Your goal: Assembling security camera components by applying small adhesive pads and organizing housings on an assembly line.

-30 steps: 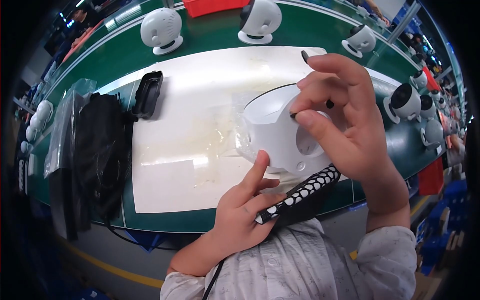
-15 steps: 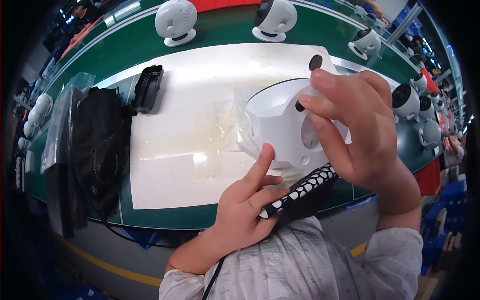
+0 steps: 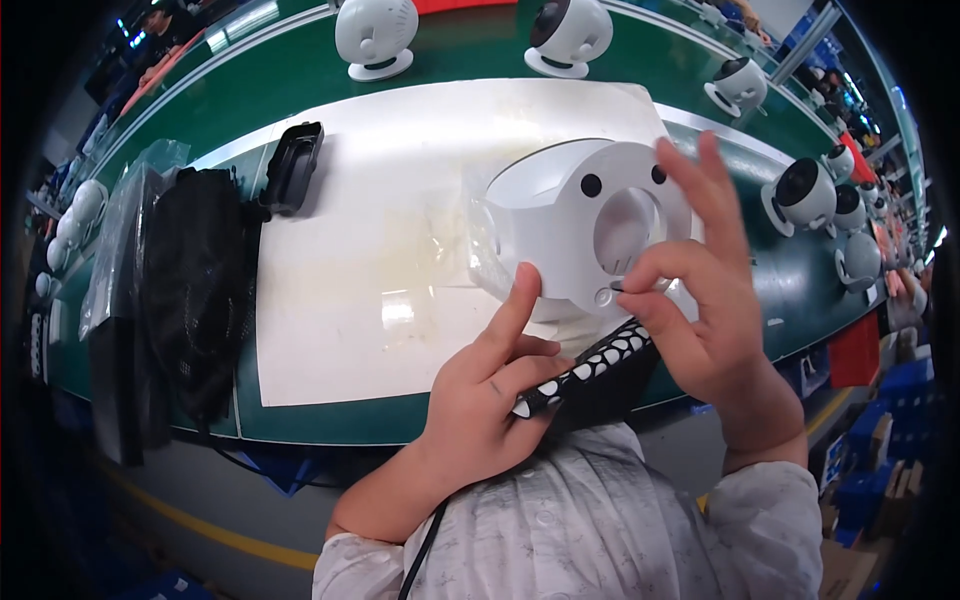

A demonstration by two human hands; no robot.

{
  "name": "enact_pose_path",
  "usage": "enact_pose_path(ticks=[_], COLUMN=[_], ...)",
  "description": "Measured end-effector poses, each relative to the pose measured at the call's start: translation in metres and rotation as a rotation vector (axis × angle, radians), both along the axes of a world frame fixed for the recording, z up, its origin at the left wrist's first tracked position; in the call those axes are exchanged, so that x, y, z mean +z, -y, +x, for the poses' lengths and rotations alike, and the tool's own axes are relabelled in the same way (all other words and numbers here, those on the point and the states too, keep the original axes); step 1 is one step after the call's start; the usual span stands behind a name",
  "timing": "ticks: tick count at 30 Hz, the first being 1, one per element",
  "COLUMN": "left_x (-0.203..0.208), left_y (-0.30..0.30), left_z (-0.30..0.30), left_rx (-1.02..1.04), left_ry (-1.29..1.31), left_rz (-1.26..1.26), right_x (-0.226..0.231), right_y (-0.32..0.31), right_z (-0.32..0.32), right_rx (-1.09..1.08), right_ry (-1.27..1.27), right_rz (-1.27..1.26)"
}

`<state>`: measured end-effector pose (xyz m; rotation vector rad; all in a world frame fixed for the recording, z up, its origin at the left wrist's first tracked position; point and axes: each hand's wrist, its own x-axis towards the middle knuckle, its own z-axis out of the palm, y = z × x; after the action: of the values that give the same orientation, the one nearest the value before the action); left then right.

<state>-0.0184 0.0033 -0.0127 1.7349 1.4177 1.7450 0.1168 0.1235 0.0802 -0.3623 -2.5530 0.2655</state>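
Observation:
A white rounded plastic housing (image 3: 575,225) with round holes and a central recess lies tilted on the white mat (image 3: 370,270). My left hand (image 3: 490,385) steadies its lower edge with the forefinger raised against it, and grips a black tool with a white spotted pattern (image 3: 590,365). My right hand (image 3: 700,290) pinches a tiny dark part between thumb and forefinger at a small hole near the housing's lower rim, the other fingers spread upward. A clear plastic film (image 3: 480,235) clings beside the housing.
A black oblong cover (image 3: 292,168) lies at the mat's far left corner. Black fan grilles in clear bags (image 3: 170,280) are stacked at the left. Several white round fans (image 3: 376,35) stand along the green bench (image 3: 240,90), more of them at the right (image 3: 800,195).
My right hand has come off the housing's top, uncovering its face, and now pinches at the lower rim. The housing sits more face-up. My left hand stays at the lower edge.

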Motion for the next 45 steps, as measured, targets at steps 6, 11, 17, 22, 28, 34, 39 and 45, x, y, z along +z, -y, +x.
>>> enact_pose_path(ticks=[6, 11, 17, 22, 28, 34, 39, 45], left_x=[0.002, 0.0, 0.003, 0.002, -0.002, 0.0, 0.005, 0.006], left_y=[0.0, -0.001, -0.001, -0.003, -0.004, 0.0, 0.0, 0.0], left_z=[-0.002, 0.0, 0.0, 0.0, 0.001, 0.001, 0.005, 0.005], left_rx=[-0.022, 0.01, -0.017, 0.036, 0.02, 0.039, 0.069, 0.077], left_ry=[-0.093, -0.052, -0.063, -0.037, -0.046, -0.097, -0.072, -0.068], left_rz=[-0.012, -0.009, -0.024, 0.003, 0.033, -0.029, -0.093, -0.106], right_x=[-0.012, -0.018, -0.019, -0.014, -0.034, -0.034, -0.035, -0.032], right_y=[0.004, 0.013, 0.025, 0.027, 0.02, -0.006, -0.008, -0.004], right_z=[-0.004, 0.008, 0.022, 0.004, 0.012, 0.026, 0.021, 0.023], right_rx=[-0.005, -0.096, -0.134, 0.102, 0.221, -0.154, -0.15, -0.215], right_ry=[-0.01, 0.111, 0.006, 0.118, -0.04, -0.312, -0.263, -0.212], right_rz=[-0.166, 0.203, 0.219, -0.007, 0.063, -0.165, -0.316, -0.146])
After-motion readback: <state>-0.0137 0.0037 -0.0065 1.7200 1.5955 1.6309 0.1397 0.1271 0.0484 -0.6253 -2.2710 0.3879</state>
